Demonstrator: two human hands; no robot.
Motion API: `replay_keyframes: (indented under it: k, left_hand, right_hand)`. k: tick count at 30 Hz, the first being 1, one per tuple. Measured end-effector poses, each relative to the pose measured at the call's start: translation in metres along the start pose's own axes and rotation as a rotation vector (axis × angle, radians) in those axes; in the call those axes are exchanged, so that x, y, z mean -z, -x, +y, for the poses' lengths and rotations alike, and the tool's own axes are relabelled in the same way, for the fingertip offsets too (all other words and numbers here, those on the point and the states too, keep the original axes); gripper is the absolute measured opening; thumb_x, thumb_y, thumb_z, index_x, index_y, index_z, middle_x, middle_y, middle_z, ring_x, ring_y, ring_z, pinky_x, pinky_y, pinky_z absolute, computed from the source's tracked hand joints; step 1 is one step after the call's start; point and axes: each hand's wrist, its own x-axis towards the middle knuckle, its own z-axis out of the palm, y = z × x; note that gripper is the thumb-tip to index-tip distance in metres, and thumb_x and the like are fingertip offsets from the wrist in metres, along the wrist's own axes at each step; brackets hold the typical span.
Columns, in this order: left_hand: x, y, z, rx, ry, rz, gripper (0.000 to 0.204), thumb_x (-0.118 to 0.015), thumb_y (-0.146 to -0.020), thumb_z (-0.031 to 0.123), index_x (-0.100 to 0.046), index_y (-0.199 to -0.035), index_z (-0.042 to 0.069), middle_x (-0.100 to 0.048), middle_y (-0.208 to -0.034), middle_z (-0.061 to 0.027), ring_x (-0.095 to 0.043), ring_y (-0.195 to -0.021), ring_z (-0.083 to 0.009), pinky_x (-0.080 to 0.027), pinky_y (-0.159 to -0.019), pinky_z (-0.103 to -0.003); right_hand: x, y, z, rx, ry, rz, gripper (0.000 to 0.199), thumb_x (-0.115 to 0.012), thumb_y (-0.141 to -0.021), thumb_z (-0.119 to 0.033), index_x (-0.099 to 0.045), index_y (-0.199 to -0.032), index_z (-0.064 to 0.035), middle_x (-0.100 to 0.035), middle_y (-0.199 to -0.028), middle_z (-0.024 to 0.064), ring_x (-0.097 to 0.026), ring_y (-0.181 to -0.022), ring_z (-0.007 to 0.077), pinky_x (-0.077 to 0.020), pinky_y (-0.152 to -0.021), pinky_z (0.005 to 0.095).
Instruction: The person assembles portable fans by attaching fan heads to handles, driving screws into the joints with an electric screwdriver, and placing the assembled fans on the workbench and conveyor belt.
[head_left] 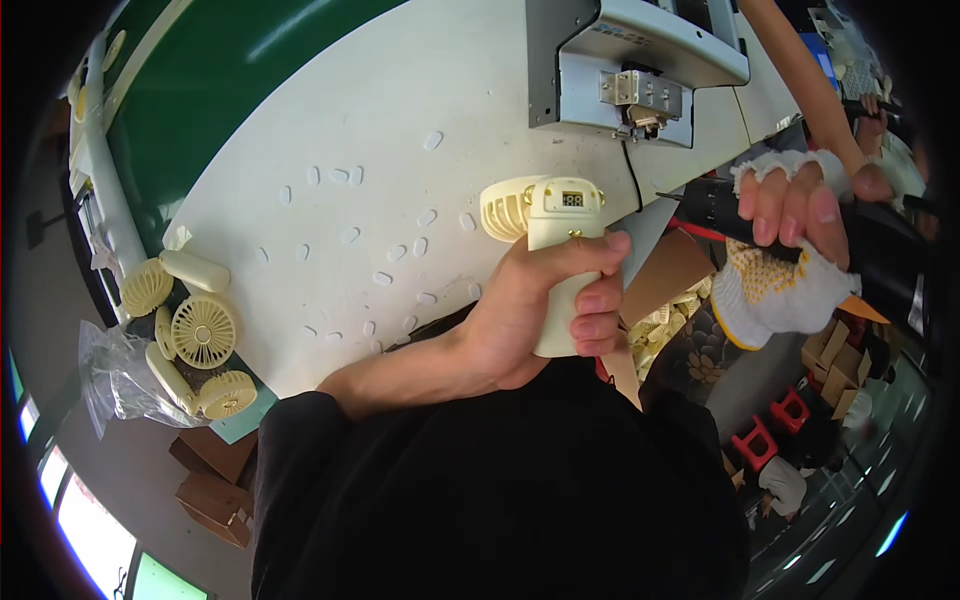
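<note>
My left hand (pixel 535 295) is closed around the handle of a cream handheld fan (pixel 566 215). The fan's slatted round head points left, and a small dark display window and two brass-coloured screws or contacts show on its body. At the right, my right hand (pixel 790 235), in a white fingerless glove with yellow dots, grips a black electric screwdriver (pixel 712 204). Its thin bit points left toward the fan, apart from it. Many small whitish oval pieces (pixel 398 252) lie scattered over the white table (pixel 330 120).
A grey metal machine (pixel 640 50) with a small clamp fixture stands at the table's far side. More cream fan parts (pixel 204 330) and a clear plastic bag (pixel 125 375) are at the left. Cardboard boxes (pixel 215 500), red stools (pixel 755 443) and another person's arm (pixel 805 75) are around.
</note>
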Motion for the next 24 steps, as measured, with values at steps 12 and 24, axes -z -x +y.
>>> replay_keyframes:
  k: [12, 24]
  left_hand:
    - [0.012, -0.012, -0.006, -0.044, 0.018, -0.012, 0.026, -0.062, -0.094, 0.023, -0.046, -0.080, 0.010, -0.042, -0.062, 0.0007, -0.040, -0.051, -0.0097, -0.036, -0.048, -0.026]
    - [0.016, -0.012, 0.001, 0.042, 0.104, -0.074, 0.023, -0.065, -0.093, 0.020, -0.047, -0.082, 0.009, -0.042, -0.060, 0.0005, -0.043, -0.050, -0.0112, -0.037, -0.048, -0.027]
  right_hand:
    - [0.003, -0.031, -0.010, 0.014, 0.165, -0.268, 0.012, -0.038, -0.101, -0.015, -0.046, -0.110, -0.0168, -0.050, -0.081, 0.0002, -0.049, -0.079, 0.0166, -0.0358, -0.085, 0.0383]
    - [-0.017, -0.038, -0.018, -0.025, 0.153, -0.132, 0.020, -0.040, -0.100, -0.018, -0.049, -0.083, -0.0170, -0.047, -0.081, -0.0042, -0.046, -0.083, 0.0129, -0.0314, -0.092, 0.0364]
